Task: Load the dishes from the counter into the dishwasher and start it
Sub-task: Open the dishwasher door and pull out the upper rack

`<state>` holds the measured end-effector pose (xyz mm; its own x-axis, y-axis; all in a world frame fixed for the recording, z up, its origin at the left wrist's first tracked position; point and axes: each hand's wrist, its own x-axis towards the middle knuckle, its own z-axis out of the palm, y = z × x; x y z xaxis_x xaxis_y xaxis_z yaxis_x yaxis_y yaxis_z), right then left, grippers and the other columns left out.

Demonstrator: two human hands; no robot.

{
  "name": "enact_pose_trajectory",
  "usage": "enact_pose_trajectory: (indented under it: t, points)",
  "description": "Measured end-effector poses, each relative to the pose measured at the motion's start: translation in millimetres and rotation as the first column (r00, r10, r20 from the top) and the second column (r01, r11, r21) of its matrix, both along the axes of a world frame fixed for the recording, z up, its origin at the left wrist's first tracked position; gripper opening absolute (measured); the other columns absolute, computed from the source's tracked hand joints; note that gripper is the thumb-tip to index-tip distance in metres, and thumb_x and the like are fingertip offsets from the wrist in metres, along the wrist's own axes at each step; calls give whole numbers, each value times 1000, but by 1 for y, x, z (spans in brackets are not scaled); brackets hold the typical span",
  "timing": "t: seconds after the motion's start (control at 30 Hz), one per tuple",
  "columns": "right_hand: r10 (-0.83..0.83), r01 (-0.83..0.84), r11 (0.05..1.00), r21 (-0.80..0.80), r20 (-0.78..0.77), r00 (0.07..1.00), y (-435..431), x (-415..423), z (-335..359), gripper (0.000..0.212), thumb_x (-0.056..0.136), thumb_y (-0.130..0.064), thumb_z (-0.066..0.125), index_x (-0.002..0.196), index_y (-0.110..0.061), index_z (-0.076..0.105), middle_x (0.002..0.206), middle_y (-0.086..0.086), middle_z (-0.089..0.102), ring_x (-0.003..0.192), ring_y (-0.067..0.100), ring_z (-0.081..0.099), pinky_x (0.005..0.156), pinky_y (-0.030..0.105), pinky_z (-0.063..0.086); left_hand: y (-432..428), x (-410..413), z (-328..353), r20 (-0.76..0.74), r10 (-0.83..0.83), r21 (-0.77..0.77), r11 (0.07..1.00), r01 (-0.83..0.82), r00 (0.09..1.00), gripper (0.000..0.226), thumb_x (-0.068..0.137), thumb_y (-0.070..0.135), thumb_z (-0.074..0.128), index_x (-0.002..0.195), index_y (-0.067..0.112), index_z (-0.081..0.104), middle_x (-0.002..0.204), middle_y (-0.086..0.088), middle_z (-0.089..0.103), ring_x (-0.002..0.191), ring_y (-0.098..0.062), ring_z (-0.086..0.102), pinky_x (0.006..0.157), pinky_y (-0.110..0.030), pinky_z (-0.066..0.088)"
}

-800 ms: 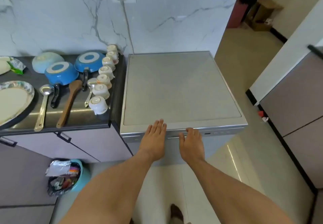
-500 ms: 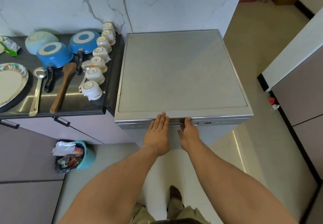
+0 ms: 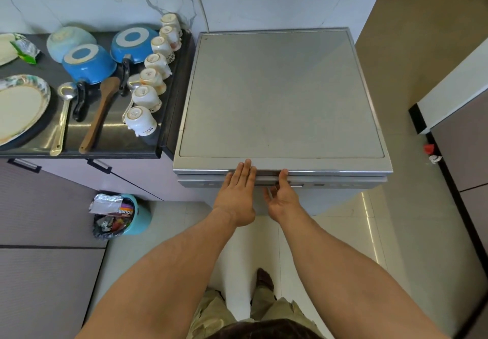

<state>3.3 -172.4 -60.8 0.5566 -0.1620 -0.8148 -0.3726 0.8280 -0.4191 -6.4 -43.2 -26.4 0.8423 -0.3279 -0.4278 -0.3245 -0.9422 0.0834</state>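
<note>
Left hand [image 3: 237, 193] flat, released, on the front edge of the dishwasher [image 3: 280, 95]; right hand [image 3: 282, 197] grasps its door lip. Left of the dishwasher, a bin [image 3: 140, 219] holds wrappers [image 3: 105, 204].

Left hand [image 3: 237, 193] lies flat, straight fingertips touching the dishwasher [image 3: 280, 95] front top edge. Right hand [image 3: 282, 198] grips that edge, thumb above. Inverted cups [image 3: 144, 95] line the adjoining counter [image 3: 113, 138].

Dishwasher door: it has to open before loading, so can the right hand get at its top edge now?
Probably yes: the right hand is at the top edge of the dishwasher door, thumb on the rim, fingers reaching under it; nothing stands between them.
</note>
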Motion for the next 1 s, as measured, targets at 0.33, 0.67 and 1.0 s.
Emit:
enact_pose_trajectory:
  t: [0.33,0.67,1.0]
  points:
    - [323,-378,904,-200,-263,909,-11,-81,-12,56,85,-59,70,118,-15,58,110,6,63,102,21,58,85,38,52,8,-58,-30,70,-53,51,997,49,996,85,99,24,41,154,12,-23,161,-8,-34,150,-23,-27,124,-46,-12]
    - [496,-469,-476,-744,-667,555,-26,-128,5,24,89,-40,63,97,-17,59,96,1,61,92,21,57,78,40,55,17,-86,-30,116,49,-80,996,-40,992,43,88,7,63,127,16,49,125,-6,49,109,-26,57,100,-42,46]
    - [381,-363,-849,-384,-921,84,-18,-188,-42,125,74,-50,83,159,-21,-3,167,14,-7,154,34,-4,124,49,4,38,-162,-69,-86,173,-79,981,-180,981,88,79,22,84,149,19,29,159,-12,14,128,-34,48,102,-48,48]
